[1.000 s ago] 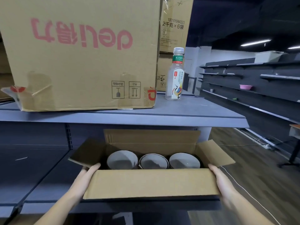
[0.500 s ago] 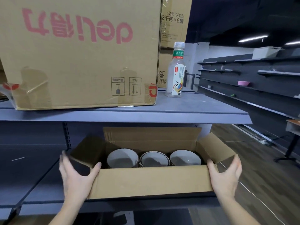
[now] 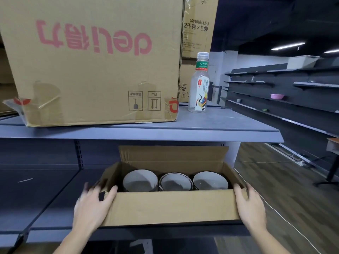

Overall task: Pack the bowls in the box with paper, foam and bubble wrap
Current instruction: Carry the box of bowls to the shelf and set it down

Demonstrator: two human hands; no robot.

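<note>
head view: an open cardboard box (image 3: pixel 170 208) sits at the front edge of a grey lower shelf (image 3: pixel 55 208), and three bowls (image 3: pixel 175 182) stand side by side in a row inside it. the box lies straight between the two hands, one at each end. the left hand (image 3: pixel 91 206) is at the near left corner, thumb across the front wall, with its fingers against the left flap (image 3: pixel 108 176). those fingers are blurred, so i cannot tell whether they clasp the flap or only press it. the right hand (image 3: pixel 251 208) grasps the right flap (image 3: pixel 235 177), thumb at the front corner and fingers wrapped round the outside. half a second ago both hands were spread and both side flaps splayed outward; now the flaps are raised against the ends of the box and the hands have closed in on them. on the upper shelf (image 3: pixel 220 123) stand a large carton (image 3: pixel 91 70) and a clear bottle (image 3: pixel 199 88).
</note>
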